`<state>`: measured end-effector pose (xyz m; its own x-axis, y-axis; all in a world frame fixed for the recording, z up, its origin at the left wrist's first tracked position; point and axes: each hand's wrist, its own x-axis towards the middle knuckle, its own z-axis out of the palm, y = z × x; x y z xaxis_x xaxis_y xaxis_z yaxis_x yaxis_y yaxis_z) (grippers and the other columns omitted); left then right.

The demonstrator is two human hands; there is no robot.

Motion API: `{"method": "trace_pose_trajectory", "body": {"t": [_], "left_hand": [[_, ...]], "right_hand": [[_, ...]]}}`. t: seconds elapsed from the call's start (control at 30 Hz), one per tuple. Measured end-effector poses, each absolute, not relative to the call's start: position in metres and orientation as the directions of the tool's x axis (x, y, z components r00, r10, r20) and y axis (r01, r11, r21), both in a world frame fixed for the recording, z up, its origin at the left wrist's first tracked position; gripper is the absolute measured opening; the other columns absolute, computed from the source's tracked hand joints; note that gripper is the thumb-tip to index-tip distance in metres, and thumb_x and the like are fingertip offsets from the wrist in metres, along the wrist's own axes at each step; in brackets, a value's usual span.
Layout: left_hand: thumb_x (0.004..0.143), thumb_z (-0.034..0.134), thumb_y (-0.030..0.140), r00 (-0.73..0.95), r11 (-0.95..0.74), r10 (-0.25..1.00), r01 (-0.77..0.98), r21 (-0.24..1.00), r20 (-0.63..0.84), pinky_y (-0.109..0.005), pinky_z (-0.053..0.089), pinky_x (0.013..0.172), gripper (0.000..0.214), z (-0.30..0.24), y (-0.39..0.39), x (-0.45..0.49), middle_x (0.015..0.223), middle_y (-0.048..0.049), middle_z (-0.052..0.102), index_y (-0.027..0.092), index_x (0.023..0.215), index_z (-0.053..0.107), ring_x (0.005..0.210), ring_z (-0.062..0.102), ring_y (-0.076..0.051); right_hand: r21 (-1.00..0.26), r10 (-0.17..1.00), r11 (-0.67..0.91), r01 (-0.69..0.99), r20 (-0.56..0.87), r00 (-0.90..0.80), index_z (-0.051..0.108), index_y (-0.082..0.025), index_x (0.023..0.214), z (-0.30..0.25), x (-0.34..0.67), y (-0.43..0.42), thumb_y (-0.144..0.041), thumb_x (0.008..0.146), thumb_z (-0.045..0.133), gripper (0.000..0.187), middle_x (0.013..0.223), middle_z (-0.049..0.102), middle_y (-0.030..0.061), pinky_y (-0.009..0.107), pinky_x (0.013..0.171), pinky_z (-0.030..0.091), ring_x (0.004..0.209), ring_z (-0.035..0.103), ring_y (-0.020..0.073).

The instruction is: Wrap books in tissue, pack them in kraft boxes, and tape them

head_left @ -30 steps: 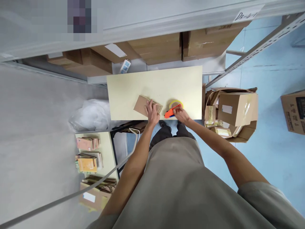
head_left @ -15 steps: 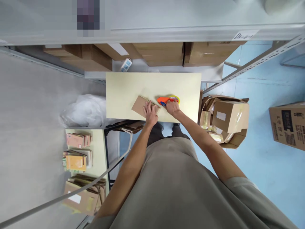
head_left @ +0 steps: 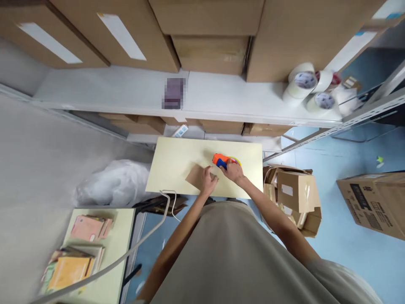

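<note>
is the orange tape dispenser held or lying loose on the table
Held: the right hand grips the orange tape dispenser over the table, its orange and blue end sticking out beyond the grip.

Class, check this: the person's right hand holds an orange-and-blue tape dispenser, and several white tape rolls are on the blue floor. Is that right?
Not quite: the white tape rolls are on the grey shelf, not the floor, as the head view shows. The right hand holds the orange-and-blue tape dispenser.
</note>
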<state>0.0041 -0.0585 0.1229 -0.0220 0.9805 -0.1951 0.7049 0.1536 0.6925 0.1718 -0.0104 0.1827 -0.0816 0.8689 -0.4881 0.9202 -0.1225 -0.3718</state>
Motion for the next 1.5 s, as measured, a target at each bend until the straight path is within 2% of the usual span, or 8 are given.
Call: {"method": "trace_pose_trajectory", "body": {"t": [0.2, 0.37, 0.7, 0.87, 1.0, 1.17, 1.33, 1.5], "left_hand": [[0.103, 0.056, 0.024, 0.137, -0.319, 0.944, 0.613, 0.723, 0.300, -0.047, 0.045, 0.130, 0.047, 0.223, 0.039, 0.013, 0.146, -0.0169, 0.064, 0.021, 0.150, 0.057, 0.146, 0.058, -0.030], [0.103, 0.049, 0.017, 0.188, -0.468, 0.869, 0.609, 0.640, 0.457, -0.044, 0.042, 0.132, 0.057, 0.311, 0.124, 0.019, 0.153, -0.0161, 0.060, 0.019, 0.160, 0.053, 0.149, 0.055, -0.029], [0.102, 0.046, 0.014, 0.226, -0.460, 0.884, 0.569, 0.681, 0.409, -0.040, 0.049, 0.125, 0.048, 0.302, 0.140, -0.035, 0.140, -0.0133, 0.069, 0.019, 0.146, 0.066, 0.138, 0.063, -0.027], [0.100, 0.053, 0.021, 0.151, -0.121, 0.988, 0.674, 0.729, 0.024, -0.044, 0.054, 0.117, 0.037, 0.206, 0.107, -0.098, 0.131, -0.0162, 0.075, 0.019, 0.132, 0.071, 0.122, 0.072, -0.029], [0.101, 0.058, 0.037, 0.102, 0.128, 0.932, 0.806, 0.578, -0.349, -0.045, 0.054, 0.113, 0.034, 0.134, 0.075, -0.134, 0.124, -0.0199, 0.078, 0.018, 0.126, 0.071, 0.126, 0.072, -0.034], [0.108, 0.047, 0.061, 0.220, 0.110, 0.830, 0.837, 0.537, -0.512, -0.039, 0.053, 0.108, 0.050, 0.095, 0.054, -0.141, 0.122, -0.0209, 0.080, 0.018, 0.118, 0.070, 0.127, 0.072, -0.033], [0.111, 0.040, 0.066, 0.299, 0.078, 0.746, 0.848, 0.525, -0.595, -0.038, 0.054, 0.098, 0.057, 0.096, 0.057, -0.140, 0.113, -0.0165, 0.082, 0.021, 0.109, 0.075, 0.115, 0.076, -0.034], [0.110, 0.048, 0.062, 0.377, -0.020, 0.807, 0.786, 0.618, -0.454, -0.035, 0.055, 0.094, 0.051, 0.111, 0.048, -0.148, 0.108, -0.0135, 0.080, 0.021, 0.097, 0.076, 0.105, 0.074, -0.029]], "right_hand": [[-0.411, 0.985, -0.099, 0.906, -0.169, 0.031, 0.049, -0.003, 0.144, 0.283, 0.175, 0.046, -0.042, 0.108, 0.055, 0.053, 0.113, 0.079, 0.0263, 0.046, 0.093, 0.057, 0.105, 0.077, 0.0419], [-0.299, 0.989, 0.067, 0.952, 0.145, -0.024, 0.044, -0.001, 0.145, 0.345, 0.165, 0.126, -0.026, 0.108, 0.047, 0.045, 0.120, 0.076, 0.0279, 0.052, 0.108, 0.048, 0.110, 0.073, 0.0401], [-0.177, 0.980, -0.052, 0.983, 0.181, 0.084, 0.053, 0.003, 0.148, 0.346, 0.137, 0.191, -0.015, 0.106, 0.044, 0.047, 0.144, 0.065, 0.0334, 0.056, 0.128, 0.030, 0.142, 0.055, 0.0399], [-0.345, 0.867, -0.134, 0.929, 0.414, 0.278, 0.039, -0.008, 0.165, 0.289, 0.137, 0.113, -0.038, 0.115, 0.033, 0.058, 0.167, 0.045, 0.0310, 0.060, 0.127, 0.036, 0.159, 0.038, 0.0388], [-0.543, 0.848, -0.445, 0.712, -0.001, 0.530, 0.057, -0.006, 0.146, 0.205, 0.123, 0.005, -0.058, 0.111, 0.043, 0.064, 0.143, 0.063, 0.0345, 0.060, 0.118, 0.049, 0.144, 0.058, 0.0426], [-0.492, 0.454, -0.871, -0.007, -0.809, 0.374, 0.066, -0.019, 0.094, 0.138, 0.079, -0.092, -0.064, 0.106, 0.056, 0.048, 0.095, 0.078, 0.0175, 0.045, 0.095, 0.065, 0.107, 0.080, 0.0338], [-0.474, 0.393, -0.808, -0.350, -0.876, 0.280, 0.069, -0.018, 0.098, 0.126, 0.051, -0.118, -0.062, 0.107, 0.056, 0.046, 0.111, 0.081, 0.0170, 0.038, 0.103, 0.064, 0.109, 0.081, 0.0250], [-0.691, 0.550, -0.652, -0.312, -0.714, 0.433, 0.075, -0.019, 0.118, 0.129, 0.056, -0.134, -0.074, 0.095, 0.066, 0.060, 0.129, 0.080, 0.0139, 0.041, 0.114, 0.057, 0.127, 0.074, 0.0276]]}}
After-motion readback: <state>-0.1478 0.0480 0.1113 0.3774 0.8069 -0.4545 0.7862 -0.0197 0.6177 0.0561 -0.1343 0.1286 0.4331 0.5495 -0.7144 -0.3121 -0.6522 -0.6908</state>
